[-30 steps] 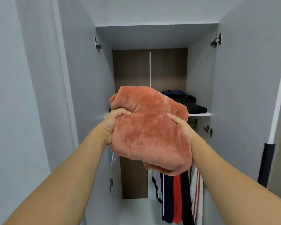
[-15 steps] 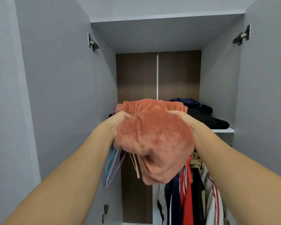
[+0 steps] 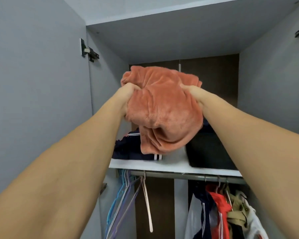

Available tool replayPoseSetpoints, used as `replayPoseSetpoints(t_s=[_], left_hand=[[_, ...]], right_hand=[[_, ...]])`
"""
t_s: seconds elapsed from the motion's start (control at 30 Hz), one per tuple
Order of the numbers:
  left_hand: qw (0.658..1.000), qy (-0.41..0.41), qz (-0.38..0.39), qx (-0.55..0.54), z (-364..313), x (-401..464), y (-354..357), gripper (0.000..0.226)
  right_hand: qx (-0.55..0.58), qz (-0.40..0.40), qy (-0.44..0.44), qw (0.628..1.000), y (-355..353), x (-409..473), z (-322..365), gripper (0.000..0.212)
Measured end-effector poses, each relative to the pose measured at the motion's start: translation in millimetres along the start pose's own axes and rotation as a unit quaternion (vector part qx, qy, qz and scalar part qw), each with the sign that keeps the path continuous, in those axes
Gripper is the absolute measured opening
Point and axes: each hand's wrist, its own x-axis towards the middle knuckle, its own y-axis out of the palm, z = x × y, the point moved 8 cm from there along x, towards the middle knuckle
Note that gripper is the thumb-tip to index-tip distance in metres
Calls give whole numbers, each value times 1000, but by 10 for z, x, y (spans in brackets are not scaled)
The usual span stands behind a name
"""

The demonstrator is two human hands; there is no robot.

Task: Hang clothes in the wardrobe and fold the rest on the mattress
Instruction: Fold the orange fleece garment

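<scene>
Now, hands: we hold the orange bundle (image 3: 164, 109) up with both, arms stretched out toward the open wardrobe (image 3: 179, 40).
Left hand (image 3: 126, 97): our fingers are curled into the plush on the bundle's left side, gripping it; the tips are buried in the fabric.
Right hand (image 3: 197, 95): our fingers clamp the bundle's right side, thumb on top, the rest hidden behind the cloth.
Bundle: folded and thick, between our 2 hands, its lower folds drooping below our fingers; whether they touch the pile beneath we cannot tell.
Shelf (image 3: 171, 165): white, below our fingers, inside the wardrobe.
Navy pile (image 3: 128, 149): folded clothes with white stripes, on the shelf under our left fingers.
Black pile (image 3: 211, 152): folded, on the shelf under our right fingers.
Rail (image 3: 179, 175): just under the shelf.
Hangers (image 3: 126, 195): several bare ones, blue, purple and pale, hanging well below our left fingers.
Hung clothes (image 3: 219, 207): red, navy, khaki and white, well below our right fingers.
</scene>
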Motion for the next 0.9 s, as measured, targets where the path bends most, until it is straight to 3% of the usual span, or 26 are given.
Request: replayPoseSetpoints(t_s=[0.13,0.27,0.33,0.4,0.47,0.5,0.57,0.63,0.73,0.83,0.9], left_hand=[[994,100,-4,-51,-385,586,-89,57],[992,102,15,-73,-315,1064,-219,45],[999,32,42,-13,165,1261,-349,35],[984,-65,10,164,887,1401,-628,33],[895,-131,-61,422,1476,1463,-943,50],[859,-138,-98,484,1607,1462,-1020,62],[862,-96,-111,486,1617,1575,-983,71],[859,-21,-74,507,1441,1720,-811,65],[824,33,-13,565,1343,1872,-542,60],[771,22,65,633,1557,1914,-416,70],[780,0,77,621,1718,1957,-475,75]], right_hand=[[60,-87,-93,990,-102,460,406,78],[73,-120,-192,971,113,863,525,83],[27,-138,-136,981,379,1147,44,89],[-31,-94,-4,995,791,1341,-879,91],[-130,-10,118,985,1156,1420,-1755,84],[-163,7,140,977,1220,1466,-2003,75],[-181,4,144,973,1207,1613,-2125,57],[-153,18,148,977,1206,1669,-2044,49],[-118,4,156,981,1240,1727,-1961,43],[-41,-83,164,982,1209,1784,-2011,55],[-55,-87,132,986,1229,1800,-2013,72]])
